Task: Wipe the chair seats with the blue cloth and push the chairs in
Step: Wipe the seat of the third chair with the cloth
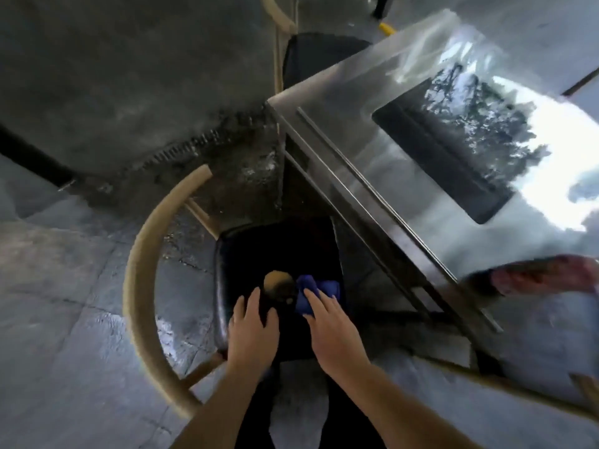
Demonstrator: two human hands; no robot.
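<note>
There is a single view, from a wide-angle camera worn on the person's head, looking steeply down and a little forward. It sits close above the near chair's dark seat (278,254), which lies low in the middle of the frame, with both forearms reaching in from the bottom edge. The lens bends straight lines — the chair's curved wooden back rail (142,277) sweeps around the left, and the glossy worktop (405,157) slants across the upper right, its near corner just above centre. Beyond that corner a second chair (311,56) shows at the top edge, and grey floor (64,319) fills the left side.
</note>
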